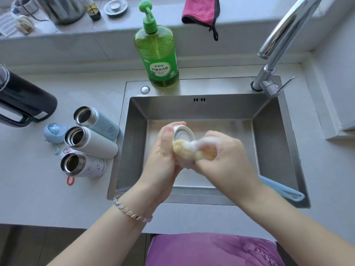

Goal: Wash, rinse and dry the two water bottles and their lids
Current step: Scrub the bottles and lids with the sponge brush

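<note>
Over the steel sink [269, 120], my left hand [165, 150] grips a white bottle lid [184, 132] with its hollow side facing up. My right hand [224, 152] holds a soapy yellow sponge [189, 150] pressed against the lid's lower edge; foam covers my fingers. On the counter to the left stand three open bottles: a light blue one [98, 122], a plain white one [92, 144] and a white patterned one [84, 166]. A light blue lid [54, 132] lies beside them. A white lid with a pink mark [67, 151] shows partly behind the patterned bottle.
A green dish soap pump bottle [158, 54] stands on the sink's back rim. The chrome faucet [276, 52] rises at the right. A light blue bottle brush [284, 190] leans in the sink's front right corner. A black kettle [23, 100] sits far left; a pink cloth [200, 11] hangs on the ledge.
</note>
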The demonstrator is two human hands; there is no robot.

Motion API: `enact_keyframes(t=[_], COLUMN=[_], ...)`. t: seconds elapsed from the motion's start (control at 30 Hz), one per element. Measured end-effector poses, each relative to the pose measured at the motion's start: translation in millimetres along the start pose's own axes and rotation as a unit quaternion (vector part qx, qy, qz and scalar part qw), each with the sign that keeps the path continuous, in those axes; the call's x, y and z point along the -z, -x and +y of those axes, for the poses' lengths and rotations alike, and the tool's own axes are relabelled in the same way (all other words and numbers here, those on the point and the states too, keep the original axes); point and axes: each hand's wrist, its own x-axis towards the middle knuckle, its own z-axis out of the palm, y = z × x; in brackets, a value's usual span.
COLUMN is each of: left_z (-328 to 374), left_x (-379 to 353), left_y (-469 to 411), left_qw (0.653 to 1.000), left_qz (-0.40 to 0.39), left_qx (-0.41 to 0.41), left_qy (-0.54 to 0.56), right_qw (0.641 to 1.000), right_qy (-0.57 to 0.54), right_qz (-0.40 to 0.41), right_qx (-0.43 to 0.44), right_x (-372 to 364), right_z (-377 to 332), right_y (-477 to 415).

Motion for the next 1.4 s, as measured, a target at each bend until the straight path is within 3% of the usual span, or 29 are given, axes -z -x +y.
enact_keyframes(t=[0.1, 0.27, 0.4, 0.5, 0.67, 0.8, 0.93, 1.03, 1.13, 1.3, 1.4], left_z=[-2, -4, -7, -6, -14, -18, -24, -36, -50, -84, -109], left_x=[-1, -2, -2, 0, 8, 17, 26, 39, 60, 102, 116], left_y=[3, 4, 6, 5, 6, -1, -6, -19, -43, -118, -164], left_qw=[1.000, 1.000, 0.999, 0.999, 0.998, 0.996, 0.995, 0.991, 0.988, 0.964, 0.944], left_qz=[-0.010, -0.002, -0.021, -0.012, -0.030, -0.012, -0.022, 0.005, 0.060, 0.136, 0.145], left_qx=[-0.007, 0.022, 0.019, 0.036, 0.041, 0.059, 0.063, 0.092, 0.132, 0.202, 0.294], left_qy=[-0.020, 0.014, 0.022, 0.024, 0.043, 0.071, 0.073, 0.094, 0.055, -0.107, -0.036], right_qw=[0.996, 0.999, 0.990, 0.998, 0.988, 0.998, 0.990, 0.997, 0.981, 0.935, 0.924], right_qy=[-0.011, 0.001, -0.051, -0.023, -0.092, -0.052, -0.086, -0.020, 0.024, 0.025, 0.051], right_qz=[0.068, 0.038, 0.110, 0.058, 0.071, 0.026, 0.051, -0.034, -0.082, -0.035, -0.037], right_qx=[-0.052, -0.006, -0.066, -0.008, -0.102, -0.030, -0.095, -0.068, -0.175, -0.352, -0.376], right_x=[5, -7, -7, -14, -13, -26, -28, -41, -42, -36, -40], right_z=[15, 6, 17, 5, 25, 18, 33, 39, 74, 143, 165], right_y=[-9, 10, -3, 7, -5, 9, 4, 10, 0, -38, -55])
